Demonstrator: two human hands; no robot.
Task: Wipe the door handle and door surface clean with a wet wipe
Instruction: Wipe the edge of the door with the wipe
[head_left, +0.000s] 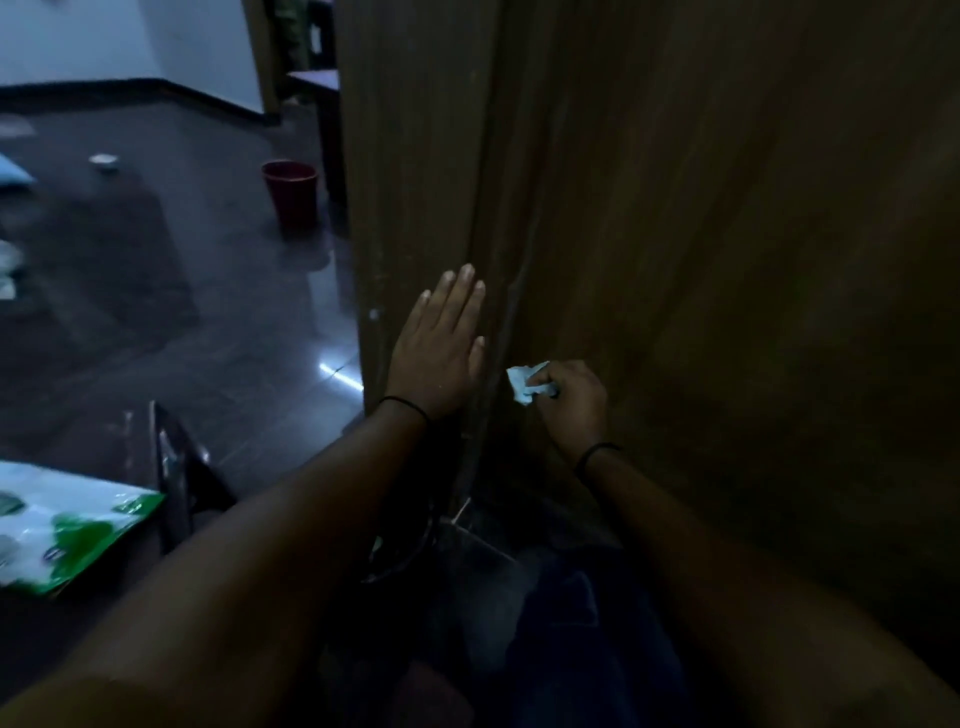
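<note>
Left hand (439, 345): you're pressing flat, fingers straight, on the door edge (415, 208).
Right hand (569, 397): grip is pinching the wet wipe (524, 384), nearer the door surface (727, 260) lying rightward.

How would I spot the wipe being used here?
Start at the big dark brown wooden door filling the right side. Low on its left edge, the right hand pinches a small crumpled pale blue wet wipe, the only light thing against the wood.
</note>
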